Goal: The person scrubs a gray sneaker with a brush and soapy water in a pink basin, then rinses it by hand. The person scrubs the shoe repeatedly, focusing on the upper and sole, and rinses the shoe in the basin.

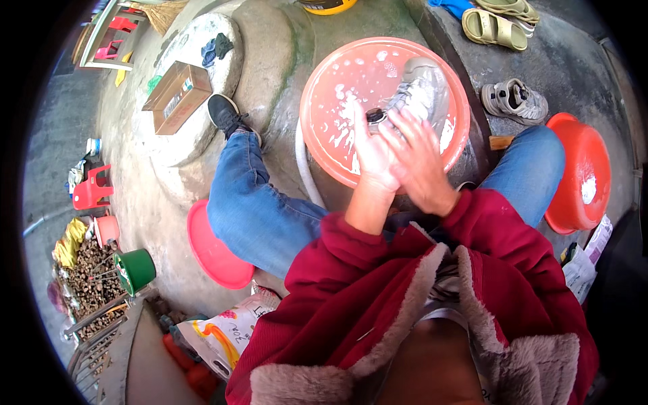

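A round pink plastic basin (349, 71) with sudsy water stands before me. A grey-white sneaker (425, 86) lies in it, its toe towards the far rim and its dark opening partly behind my hands. Over the basin's near part, my left hand (374, 152) has its palm turned up and fingers extended. My right hand (417, 162) lies against that palm, its fingers stretched across it. Neither hand grips anything that shows. Another sneaker (521, 104), light with dark details, rests on the ledge at the right.
Beside my right knee is a red basin (582, 172). Olive sandals (493, 30) lie at the upper right. A grey corrugated hose (304, 162) runs by the pink basin. Further left are an open cardboard box (182, 101) on a round stone slab and a pink-red plastic lid or basin (217, 248).
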A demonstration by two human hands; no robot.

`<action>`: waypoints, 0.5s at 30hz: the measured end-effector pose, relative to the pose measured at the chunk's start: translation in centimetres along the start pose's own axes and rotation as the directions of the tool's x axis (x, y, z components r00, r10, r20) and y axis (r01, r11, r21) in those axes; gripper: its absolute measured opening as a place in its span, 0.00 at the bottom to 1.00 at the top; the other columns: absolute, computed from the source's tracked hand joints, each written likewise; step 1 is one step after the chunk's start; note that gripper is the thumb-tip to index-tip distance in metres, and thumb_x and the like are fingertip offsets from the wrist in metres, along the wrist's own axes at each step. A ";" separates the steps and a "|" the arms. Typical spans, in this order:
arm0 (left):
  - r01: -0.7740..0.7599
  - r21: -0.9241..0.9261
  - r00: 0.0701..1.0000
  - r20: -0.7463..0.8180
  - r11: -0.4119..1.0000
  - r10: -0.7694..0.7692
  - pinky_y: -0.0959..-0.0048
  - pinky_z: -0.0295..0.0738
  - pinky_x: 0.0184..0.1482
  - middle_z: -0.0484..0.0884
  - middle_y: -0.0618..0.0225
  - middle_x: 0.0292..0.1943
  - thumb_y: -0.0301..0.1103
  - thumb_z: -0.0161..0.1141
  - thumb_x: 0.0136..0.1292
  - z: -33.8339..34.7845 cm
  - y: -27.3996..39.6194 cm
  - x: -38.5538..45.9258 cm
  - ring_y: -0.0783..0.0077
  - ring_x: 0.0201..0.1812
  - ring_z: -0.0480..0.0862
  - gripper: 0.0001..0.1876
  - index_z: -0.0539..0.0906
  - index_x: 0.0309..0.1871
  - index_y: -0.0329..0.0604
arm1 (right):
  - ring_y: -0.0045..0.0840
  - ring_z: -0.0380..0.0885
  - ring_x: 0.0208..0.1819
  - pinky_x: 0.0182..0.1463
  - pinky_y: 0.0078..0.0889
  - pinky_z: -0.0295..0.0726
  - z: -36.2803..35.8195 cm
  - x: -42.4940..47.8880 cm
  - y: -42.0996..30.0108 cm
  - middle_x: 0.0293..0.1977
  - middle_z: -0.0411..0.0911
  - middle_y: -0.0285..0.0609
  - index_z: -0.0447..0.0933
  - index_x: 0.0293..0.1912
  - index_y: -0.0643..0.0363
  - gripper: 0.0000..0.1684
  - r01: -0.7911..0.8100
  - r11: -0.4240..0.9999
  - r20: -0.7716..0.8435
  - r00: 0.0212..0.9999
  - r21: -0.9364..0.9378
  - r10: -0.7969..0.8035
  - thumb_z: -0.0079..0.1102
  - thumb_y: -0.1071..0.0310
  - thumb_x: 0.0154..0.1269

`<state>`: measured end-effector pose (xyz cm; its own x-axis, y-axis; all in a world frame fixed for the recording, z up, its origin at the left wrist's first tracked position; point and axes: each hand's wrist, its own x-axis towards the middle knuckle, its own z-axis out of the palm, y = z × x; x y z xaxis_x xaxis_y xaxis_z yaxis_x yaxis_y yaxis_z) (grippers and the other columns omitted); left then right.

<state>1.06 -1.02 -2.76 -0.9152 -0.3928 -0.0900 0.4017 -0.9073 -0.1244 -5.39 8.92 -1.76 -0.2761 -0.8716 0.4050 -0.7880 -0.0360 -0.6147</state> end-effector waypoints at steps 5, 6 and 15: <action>-0.130 0.157 0.972 -0.172 0.979 0.157 0.57 0.63 0.68 0.74 0.58 0.63 0.68 0.48 0.65 2.5 -1.6 -0.1 0.59 0.65 0.72 0.40 0.69 0.66 0.41 | 0.38 0.63 0.68 0.71 0.53 0.53 -2.9 6.6 4.4 0.60 0.72 0.44 0.76 0.56 0.57 0.23 0.210 0.916 0.108 0.977 -0.341 -0.184 0.47 0.54 0.70; -0.063 0.127 0.985 -0.153 0.990 0.083 0.55 0.62 0.69 0.71 0.60 0.66 0.67 0.47 0.66 2.5 -1.6 0.0 0.58 0.67 0.70 0.40 0.67 0.68 0.43 | 0.39 0.64 0.68 0.70 0.52 0.54 -3.4 7.6 6.2 0.60 0.72 0.44 0.77 0.55 0.57 0.22 0.142 0.926 0.035 0.990 -0.351 -0.138 0.48 0.54 0.69; -0.050 -0.070 0.992 -0.122 0.996 0.041 0.55 0.60 0.70 0.69 0.56 0.67 0.69 0.49 0.63 0.4 1.0 -0.4 0.55 0.66 0.70 0.44 0.65 0.69 0.38 | 0.40 0.50 0.75 0.74 0.53 0.45 -0.4 -0.1 1.7 0.72 0.57 0.48 0.61 0.70 0.59 0.35 0.012 0.998 0.140 0.990 -0.054 -0.005 0.44 0.49 0.72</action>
<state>1.83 -1.78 -2.46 -0.8871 -0.4084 -0.2150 0.4481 -0.8738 -0.1891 -6.94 9.12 -2.58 -0.1930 -0.9311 0.3095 -0.8198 -0.0203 -0.5723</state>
